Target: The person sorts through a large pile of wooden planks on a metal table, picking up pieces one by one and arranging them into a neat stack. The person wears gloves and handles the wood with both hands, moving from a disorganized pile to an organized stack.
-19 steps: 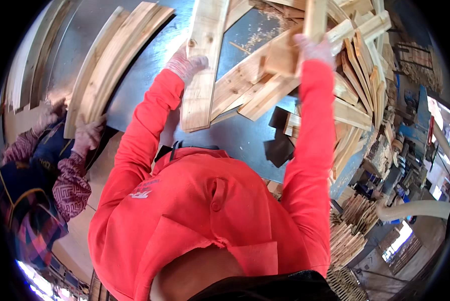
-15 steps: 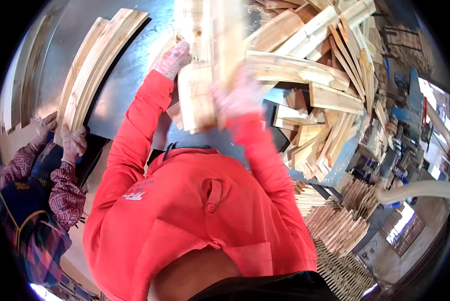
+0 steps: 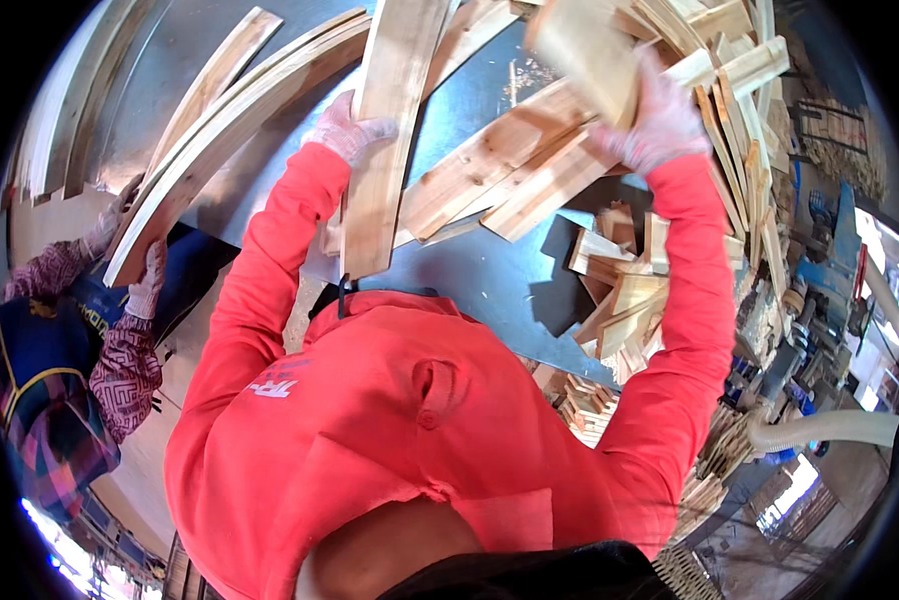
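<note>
My left hand, in a pale glove, grips the edge of a long wooden board. The board runs away from me over the metal table, its near end close to my body. Out to the right, my gloved right hand is closed around a wide wooden board, smeared by motion. This board hangs over the loose boards on the table. Beneath and left of it, several planks lie slanted across each other.
A heap of boards fills the far right of the table. Short offcuts lie piled nearer me. At left, a co-worker's gloved hands hold long planks. Bare metal tabletop shows before me. A ribbed hose is at right.
My right hand has swung right from the middle, carrying a board over the heap. My left hand stays near its place on a board. The co-worker's planks have swung to the right.
</note>
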Available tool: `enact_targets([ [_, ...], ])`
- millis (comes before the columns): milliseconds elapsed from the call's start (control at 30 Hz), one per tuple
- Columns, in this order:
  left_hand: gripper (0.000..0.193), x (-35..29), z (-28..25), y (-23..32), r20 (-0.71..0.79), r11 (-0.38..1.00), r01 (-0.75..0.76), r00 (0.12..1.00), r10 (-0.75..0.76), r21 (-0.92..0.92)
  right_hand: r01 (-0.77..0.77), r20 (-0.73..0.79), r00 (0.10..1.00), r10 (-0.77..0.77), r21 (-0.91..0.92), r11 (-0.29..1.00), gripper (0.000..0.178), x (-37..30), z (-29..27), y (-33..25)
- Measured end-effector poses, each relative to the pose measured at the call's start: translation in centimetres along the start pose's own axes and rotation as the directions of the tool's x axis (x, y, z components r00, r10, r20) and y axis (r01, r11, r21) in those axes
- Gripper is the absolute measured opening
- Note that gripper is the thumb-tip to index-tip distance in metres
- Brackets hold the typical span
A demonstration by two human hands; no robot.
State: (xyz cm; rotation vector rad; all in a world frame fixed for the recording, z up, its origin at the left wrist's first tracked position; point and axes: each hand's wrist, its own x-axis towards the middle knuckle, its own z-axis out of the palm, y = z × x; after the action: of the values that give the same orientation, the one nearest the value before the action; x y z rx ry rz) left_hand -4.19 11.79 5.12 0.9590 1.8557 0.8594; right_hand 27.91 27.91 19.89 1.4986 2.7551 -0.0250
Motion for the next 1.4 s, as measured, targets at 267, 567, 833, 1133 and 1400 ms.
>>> enact_targets([
  [267, 0.084, -0.8, 2.1, 3.5, 0.066, 0.964, -0.217, 0.976, 0.209, 0.154, -0.175, 0.032, 0.981, 0.19, 0.565, 0.807, 0.092, 8.8, 8.0, -18.9],
  [567, 0.092, 3.5, 2.9, -5.9, 0.225, 0.995, -0.076, 0.973, 0.058, 0.068, -0.863, 0.127, 0.505, 0.854, 0.075, 0.5, 0.123, -6.3, 14.4, -7.5],
  [833, 0.096, -0.1, -4.2, -1.9, 0.008, 0.964, 0.01, 1.0, -0.013, 0.266, -0.45, 0.083, 0.579, 0.811, 0.862, 0.233, 0.11, -8.1, 16.2, -9.5],
  [1133, 0.098, -2.6, -12.0, -3.5, -0.244, 0.619, 0.251, 0.965, -0.098, 0.744, -0.171, 0.288, 0.881, 0.375, 0.934, -0.315, 0.112, -2.4, 18.7, -26.9],
  [1400, 0.093, 0.6, -16.9, -12.6, 0.103, 0.877, -0.013, 0.994, -0.042, 0.48, -0.425, 0.652, 0.75, 0.113, 0.605, -0.673, 0.107, -1.2, 22.6, -33.1],
])
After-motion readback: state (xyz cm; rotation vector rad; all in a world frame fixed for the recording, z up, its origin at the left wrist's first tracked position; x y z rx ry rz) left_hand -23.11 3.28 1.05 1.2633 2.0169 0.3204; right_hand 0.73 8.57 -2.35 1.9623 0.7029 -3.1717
